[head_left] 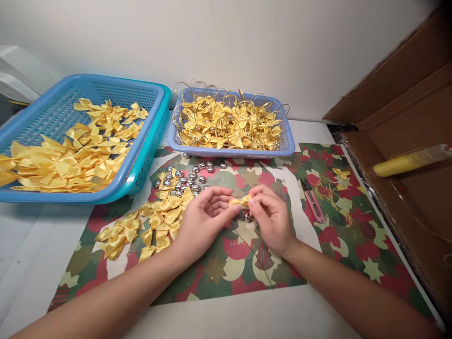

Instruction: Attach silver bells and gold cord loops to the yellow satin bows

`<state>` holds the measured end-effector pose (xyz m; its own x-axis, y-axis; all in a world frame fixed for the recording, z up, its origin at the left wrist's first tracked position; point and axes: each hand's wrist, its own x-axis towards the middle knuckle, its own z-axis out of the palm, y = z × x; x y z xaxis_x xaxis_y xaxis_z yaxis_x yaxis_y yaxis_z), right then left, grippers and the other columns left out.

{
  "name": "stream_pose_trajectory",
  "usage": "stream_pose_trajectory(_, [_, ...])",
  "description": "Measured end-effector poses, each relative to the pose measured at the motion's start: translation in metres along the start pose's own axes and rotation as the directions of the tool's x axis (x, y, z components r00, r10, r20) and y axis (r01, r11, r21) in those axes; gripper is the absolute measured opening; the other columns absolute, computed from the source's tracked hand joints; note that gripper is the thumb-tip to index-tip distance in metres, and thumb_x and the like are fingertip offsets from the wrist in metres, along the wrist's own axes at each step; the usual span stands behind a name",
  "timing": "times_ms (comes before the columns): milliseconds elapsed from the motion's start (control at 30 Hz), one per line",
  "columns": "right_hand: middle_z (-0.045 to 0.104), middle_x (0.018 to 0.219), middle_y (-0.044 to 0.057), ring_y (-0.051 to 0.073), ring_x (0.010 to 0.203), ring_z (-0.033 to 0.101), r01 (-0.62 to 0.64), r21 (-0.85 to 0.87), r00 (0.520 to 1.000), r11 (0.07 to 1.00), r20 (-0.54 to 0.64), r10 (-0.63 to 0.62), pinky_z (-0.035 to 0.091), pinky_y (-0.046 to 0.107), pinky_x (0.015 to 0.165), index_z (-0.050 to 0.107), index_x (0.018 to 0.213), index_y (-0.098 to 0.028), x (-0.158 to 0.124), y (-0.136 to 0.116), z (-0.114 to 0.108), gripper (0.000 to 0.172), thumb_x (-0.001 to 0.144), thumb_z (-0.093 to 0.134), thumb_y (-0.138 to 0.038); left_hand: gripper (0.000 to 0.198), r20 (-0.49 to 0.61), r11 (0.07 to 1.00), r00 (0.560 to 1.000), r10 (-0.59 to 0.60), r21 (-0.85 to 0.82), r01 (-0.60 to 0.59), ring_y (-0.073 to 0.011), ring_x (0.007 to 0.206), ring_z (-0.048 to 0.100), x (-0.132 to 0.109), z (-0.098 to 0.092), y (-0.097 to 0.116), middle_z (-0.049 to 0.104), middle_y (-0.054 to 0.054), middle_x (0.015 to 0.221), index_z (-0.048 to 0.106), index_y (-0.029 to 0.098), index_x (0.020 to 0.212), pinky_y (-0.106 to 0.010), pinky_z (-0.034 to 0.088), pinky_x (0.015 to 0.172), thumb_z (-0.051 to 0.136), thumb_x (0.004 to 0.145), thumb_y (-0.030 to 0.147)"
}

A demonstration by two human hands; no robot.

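Between my hands is a small yellow ribbon bow (240, 202). My left hand (208, 214) pinches its left end between thumb and fingers. With thumb and fingertips, my right hand (271, 215) grips the bow's right side. Just below the bow, by my right fingers, sits a silver jingle bell (247, 217); whether it is joined to the bow I cannot tell. To the left of my left hand lies a loose pile of yellow bows (164, 214). Several silver bells (192, 176) are scattered behind that pile.
A blue basket (160, 101) of yellow bows stands at the left. Behind my hands is a smaller basket (229, 152) heaped with bows on gold wire loops. Pink thread snips (313, 205) and thread scraps (330, 193) lie at the right, near a cardboard box (406, 117).
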<state>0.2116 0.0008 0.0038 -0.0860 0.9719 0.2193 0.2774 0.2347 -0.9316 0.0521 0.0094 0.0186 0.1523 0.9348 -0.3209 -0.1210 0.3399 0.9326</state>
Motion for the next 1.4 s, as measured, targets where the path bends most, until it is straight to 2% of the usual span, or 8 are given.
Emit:
stream_pose_trajectory(167, [0.047,0.085,0.003,0.013,0.076,0.049,0.031,0.01,0.999,0.999,0.041,-0.031,0.041,0.026,0.067,0.047,0.059,-0.017,-0.002,-0.001,-0.001,0.03,0.089,0.05,-0.018,0.026,0.004,0.999,0.999,-0.038,0.033,0.038,-0.0134,0.063,0.066,-0.001,-0.001,-0.003,0.068,-0.002,0.065,0.061,0.014,0.077,-0.02,0.054,0.055,0.079,0.07,0.031])
stream_pose_trajectory(300, [0.048,0.092,0.005,0.014,0.083,0.052,0.048,0.052,0.995,0.998,0.087,-0.052,0.044,0.029,0.074,0.045,0.057,-0.017,-0.001,-0.002,-0.001,0.028,0.085,0.05,-0.016,0.026,-0.014,1.0,1.0,0.003,0.025,-0.003,-0.0122,0.06,0.065,-0.001,0.0,-0.005,0.067,0.0,0.064,0.058,0.015,0.071,-0.019,0.053,0.054,0.08,0.068,0.028])
stream_pose_trajectory(533, [0.049,0.091,0.005,0.016,0.085,0.052,-0.002,0.069,0.995,0.998,0.102,-0.005,0.043,0.029,0.07,0.046,0.056,-0.017,-0.001,-0.002,0.0,0.029,0.085,0.051,-0.018,0.023,-0.027,0.998,0.998,0.058,0.005,-0.057,-0.0111,0.058,0.063,-0.001,0.002,-0.005,0.066,0.0,0.067,0.059,0.015,0.066,-0.019,0.052,0.052,0.08,0.065,0.024])
stream_pose_trajectory(767, [0.048,0.087,0.005,0.016,0.082,0.051,0.001,0.06,0.995,0.998,0.099,-0.007,0.042,0.028,0.067,0.045,0.055,-0.017,0.0,-0.002,0.0,0.03,0.084,0.051,-0.018,0.02,-0.024,0.996,0.996,0.089,-0.013,-0.09,-0.0118,0.061,0.063,-0.001,0.002,-0.007,0.066,-0.001,0.071,0.059,0.015,0.064,-0.02,0.053,0.053,0.079,0.065,0.021])
stream_pose_trajectory(1100, [0.045,0.083,0.003,0.014,0.075,0.047,-0.068,0.06,0.993,0.996,0.096,0.062,0.039,0.026,0.062,0.036,0.056,-0.018,-0.002,-0.002,0.006,0.031,0.083,0.05,-0.018,0.016,-0.047,0.988,0.987,0.151,-0.004,-0.151,-0.0117,0.067,0.062,-0.003,0.003,-0.01,0.066,-0.001,0.07,0.061,0.016,0.061,-0.02,0.053,0.06,0.075,0.067,0.014])
stream_pose_trajectory(1300, [0.044,0.081,0.003,0.014,0.075,0.046,-0.12,0.081,0.987,0.989,0.12,0.11,0.038,0.026,0.062,0.037,0.056,-0.018,-0.001,-0.002,0.006,0.031,0.084,0.049,-0.02,0.013,-0.014,0.974,0.981,0.193,0.124,-0.19,-0.0149,0.068,0.064,-0.007,0.003,-0.016,0.068,-0.002,0.07,0.063,0.017,0.061,-0.024,0.053,0.062,0.071,0.069,0.013])
stream_pose_trajectory(1400, [0.043,0.08,0.003,0.014,0.078,0.047,-0.123,0.087,0.985,0.989,0.132,0.111,0.039,0.026,0.063,0.038,0.055,-0.018,0.0,-0.001,0.006,0.032,0.085,0.049,-0.021,0.012,-0.009,0.971,0.979,0.203,0.131,-0.2,-0.0148,0.068,0.064,-0.008,0.002,-0.018,0.069,-0.002,0.071,0.063,0.017,0.063,-0.024,0.053,0.063,0.07,0.071,0.013])
